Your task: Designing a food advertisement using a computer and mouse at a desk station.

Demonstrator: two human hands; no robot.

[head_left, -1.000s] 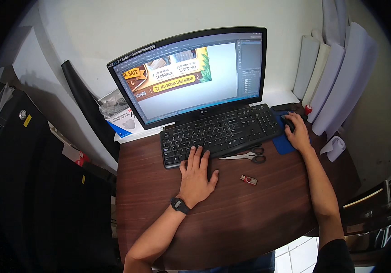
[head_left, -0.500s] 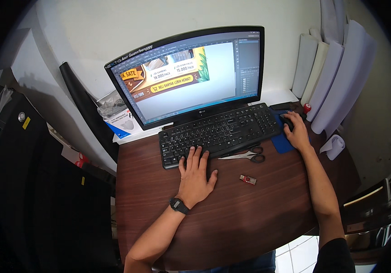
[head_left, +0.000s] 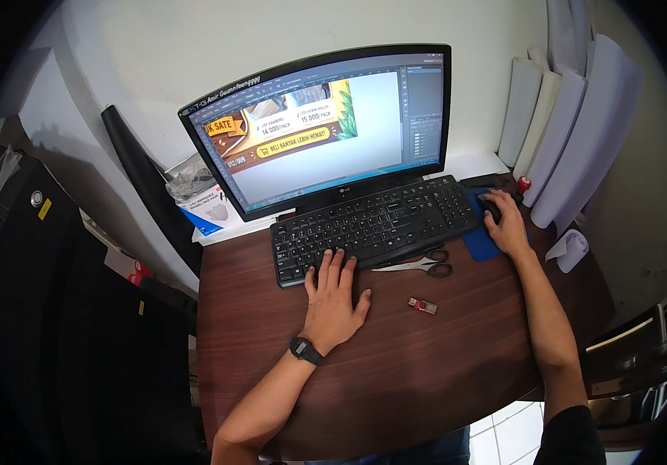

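Observation:
My left hand lies spread, with its fingertips on the lower edge of a black keyboard and its palm toward the desk. A black digital watch is on that wrist. My right hand is curved over a black computer mouse, which rests on a blue mouse pad and is partly hidden by the fingers. Behind the keyboard stands a monitor displaying a yellow and brown food design. Scissors with black handles lie just below the keyboard, and a red and silver USB stick is nearer me.
Rolls of white paper lean on the wall at the right, by a small paper roll and a red-topped object. A face mask box sits left of the monitor. A black machine stands beside the brown desk.

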